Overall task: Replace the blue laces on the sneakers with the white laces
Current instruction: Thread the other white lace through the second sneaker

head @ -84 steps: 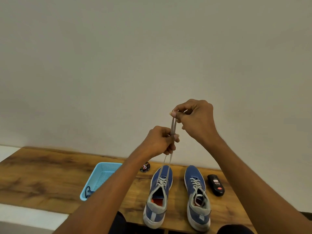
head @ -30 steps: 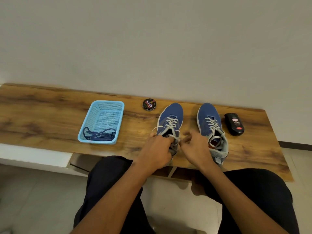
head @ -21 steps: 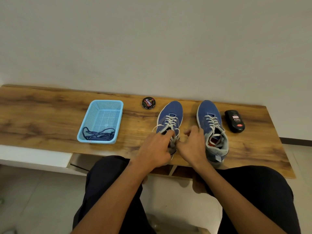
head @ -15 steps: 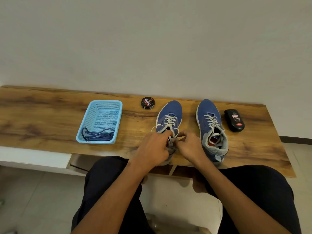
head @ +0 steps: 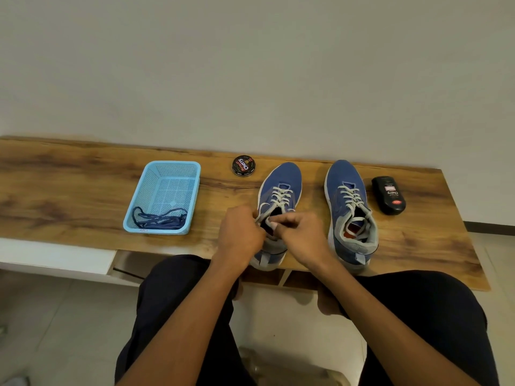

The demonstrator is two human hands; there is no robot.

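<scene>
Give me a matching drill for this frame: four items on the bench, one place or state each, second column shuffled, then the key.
Things:
1. blue laces
2. round tin
3. black bottle
4. left sneaker

Places or states:
A. at the right end, beside the right sneaker
B. under both hands, white lace being pinched
C. piled in the basket
D. near the wall, between basket and sneakers

Pairs: 1-C, 2-D, 3-A, 4-B
</scene>
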